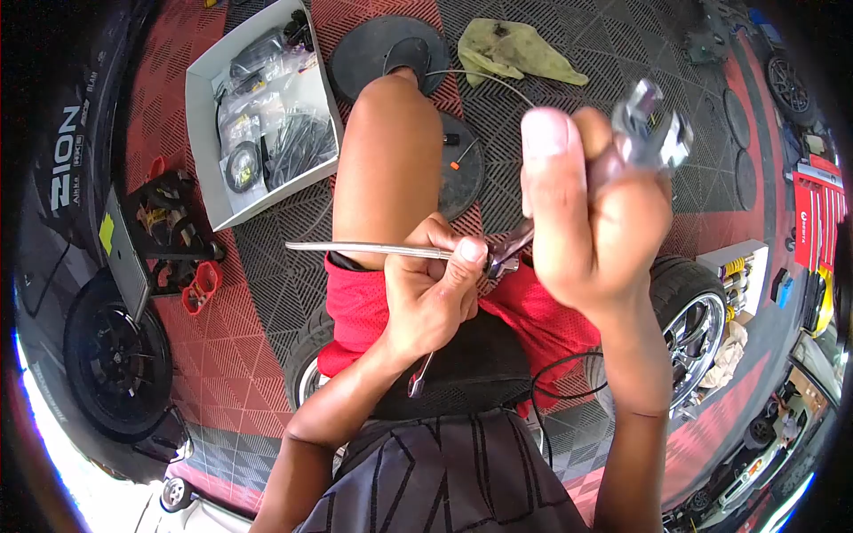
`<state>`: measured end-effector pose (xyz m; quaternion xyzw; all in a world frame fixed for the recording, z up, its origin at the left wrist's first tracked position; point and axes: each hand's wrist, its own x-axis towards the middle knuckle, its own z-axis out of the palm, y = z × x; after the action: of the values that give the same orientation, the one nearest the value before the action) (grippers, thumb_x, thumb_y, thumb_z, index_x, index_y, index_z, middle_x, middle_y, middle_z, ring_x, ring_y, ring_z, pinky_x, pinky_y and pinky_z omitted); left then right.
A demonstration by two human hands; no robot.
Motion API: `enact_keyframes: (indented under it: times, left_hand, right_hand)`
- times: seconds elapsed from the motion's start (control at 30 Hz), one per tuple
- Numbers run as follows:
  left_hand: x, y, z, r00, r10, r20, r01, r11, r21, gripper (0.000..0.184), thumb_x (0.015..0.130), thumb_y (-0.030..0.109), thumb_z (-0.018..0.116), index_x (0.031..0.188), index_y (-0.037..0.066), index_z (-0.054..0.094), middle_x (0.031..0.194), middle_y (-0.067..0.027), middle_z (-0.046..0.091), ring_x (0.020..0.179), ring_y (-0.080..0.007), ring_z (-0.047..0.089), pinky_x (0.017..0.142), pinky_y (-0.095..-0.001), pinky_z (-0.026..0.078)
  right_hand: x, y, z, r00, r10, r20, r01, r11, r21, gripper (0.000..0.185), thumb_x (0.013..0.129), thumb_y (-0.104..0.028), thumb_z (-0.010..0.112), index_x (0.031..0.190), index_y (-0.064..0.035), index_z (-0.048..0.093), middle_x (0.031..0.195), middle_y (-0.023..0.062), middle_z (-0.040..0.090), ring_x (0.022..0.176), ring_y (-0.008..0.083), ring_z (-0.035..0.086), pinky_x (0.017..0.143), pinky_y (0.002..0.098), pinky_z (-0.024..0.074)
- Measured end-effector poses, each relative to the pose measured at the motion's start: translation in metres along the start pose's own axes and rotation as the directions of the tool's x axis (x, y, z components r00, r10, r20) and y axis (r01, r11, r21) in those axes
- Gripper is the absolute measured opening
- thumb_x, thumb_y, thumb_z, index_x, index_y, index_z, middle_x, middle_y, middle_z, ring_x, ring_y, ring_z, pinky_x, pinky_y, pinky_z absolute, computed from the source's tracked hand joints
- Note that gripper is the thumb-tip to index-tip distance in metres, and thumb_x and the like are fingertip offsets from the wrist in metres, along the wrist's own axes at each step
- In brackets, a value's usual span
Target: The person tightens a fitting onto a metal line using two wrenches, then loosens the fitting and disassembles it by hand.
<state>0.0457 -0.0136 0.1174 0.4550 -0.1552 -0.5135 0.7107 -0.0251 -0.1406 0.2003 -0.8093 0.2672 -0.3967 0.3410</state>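
My left hand (425,309) is closed around a thin silvery braided hose (355,249), whose free end points left over my knee. At the thumb, a small metal fitting (503,266) shows at the hose's other end. Below that hand hangs the end of a second wrench (417,384); its upper part is hidden by the fingers. My right hand (591,222), raised nearer the camera, is closed on a shiny wrench (653,133). The wrench's open jaw sticks out past the fist, slightly blurred, and its shaft runs down toward the fitting.
A white box (206,147) of bagged parts and cables stands ahead on the left. A yellowish rag (520,53) lies on the tiled floor. Beside my seat is a wheel (697,324); a black cable (569,360) loops close by. A dark car (67,258) stands far left.
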Motion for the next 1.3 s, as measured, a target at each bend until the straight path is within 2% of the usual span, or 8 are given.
enact_keyframes:
  times: [0.2,0.43,0.57,0.7,0.77,0.9,1.13,1.3]
  left_hand:
    - [-0.004,-0.002,-0.001,0.999,-0.002,0.037,0.003,1.000,-0.024,0.020,0.096,0.012,0.059,0.083,0.004,0.045,0.053,0.0012,0.045,0.036,-0.0036,0.039,0.031,-0.0215,0.029]
    - [-0.004,-0.002,-0.008,0.992,0.054,0.116,-0.055,0.998,0.004,0.013,0.097,0.010,0.055,0.091,0.005,0.044,0.081,-0.0061,0.049,0.036,-0.0068,0.039,0.029,-0.0226,0.033]
    - [-0.005,0.000,-0.007,0.987,0.108,0.122,-0.112,0.993,0.026,0.013,0.096,0.009,0.056,0.091,0.004,0.045,0.080,-0.0048,0.047,0.036,-0.0066,0.040,0.029,-0.0230,0.034]
    - [-0.009,-0.001,-0.006,0.988,0.095,0.124,-0.096,0.995,0.004,0.014,0.096,0.009,0.058,0.089,0.003,0.047,0.078,-0.0039,0.045,0.036,-0.0071,0.041,0.030,-0.0230,0.036]
    - [-0.009,-0.001,-0.005,0.985,0.118,0.127,-0.122,0.992,0.027,0.013,0.096,0.009,0.057,0.089,0.002,0.048,0.077,-0.0034,0.044,0.036,-0.0071,0.041,0.031,-0.0228,0.036]
    - [-0.012,-0.006,-0.010,0.991,0.077,0.105,-0.079,0.997,0.012,0.013,0.096,0.010,0.057,0.090,0.001,0.050,0.077,-0.0029,0.044,0.036,-0.0070,0.041,0.031,-0.0229,0.036]
    - [-0.009,-0.005,-0.007,0.992,0.081,0.096,-0.074,0.995,-0.073,0.017,0.097,0.016,0.057,0.096,0.000,0.053,0.076,-0.0019,0.045,0.038,-0.0067,0.041,0.033,-0.0228,0.033]
    - [-0.010,-0.007,-0.006,0.998,0.021,0.051,-0.015,0.993,-0.113,0.017,0.097,0.016,0.056,0.101,-0.001,0.056,0.071,-0.0018,0.048,0.039,-0.0068,0.042,0.035,-0.0227,0.034]
  right_hand:
    - [0.000,0.001,0.001,0.973,-0.214,-0.085,0.202,0.971,-0.131,0.032,0.094,-0.010,0.058,0.065,0.0018,0.052,0.053,0.0031,0.045,0.041,0.0107,0.044,0.042,0.0273,0.0320]
    - [0.015,0.020,0.015,0.989,0.143,-0.022,-0.144,0.989,-0.025,0.037,0.094,-0.018,0.052,0.061,0.0006,0.054,0.047,0.0167,0.049,0.042,0.0341,0.054,0.042,0.0399,0.0395]
    - [0.022,0.034,0.021,0.938,0.344,0.043,-0.344,0.939,0.001,0.044,0.095,-0.021,0.050,0.058,0.0026,0.054,0.046,0.0185,0.048,0.044,0.0343,0.055,0.043,0.0409,0.0402]
    - [0.016,0.061,0.032,0.823,0.526,0.212,-0.549,0.833,0.062,0.047,0.096,-0.034,0.048,0.057,-0.0071,0.049,0.045,0.0022,0.048,0.037,0.0124,0.043,0.039,0.0273,0.0322]
    - [0.011,0.067,0.039,0.582,0.707,0.402,-0.810,0.544,0.218,0.041,0.096,-0.033,0.049,0.062,-0.0093,0.048,0.047,0.0016,0.048,0.036,0.0112,0.040,0.036,0.0258,0.0293]
    - [-0.001,0.076,0.048,0.475,0.747,0.464,-0.880,0.417,0.229,0.039,0.095,-0.035,0.050,0.066,-0.0103,0.048,0.049,0.0012,0.047,0.036,0.0102,0.039,0.034,0.0245,0.0284]
    - [0.013,0.034,0.008,0.943,0.326,0.060,-0.331,0.908,0.259,0.046,0.099,-0.035,0.048,0.062,-0.0079,0.044,0.050,0.0017,0.045,0.043,0.0086,0.041,0.044,0.0237,0.0326]
    - [0.007,0.000,0.000,0.977,-0.209,-0.051,0.208,0.978,-0.009,0.040,0.099,-0.026,0.046,0.073,0.0025,0.056,0.053,0.0032,0.050,0.046,0.0092,0.049,0.042,0.0244,0.0350]
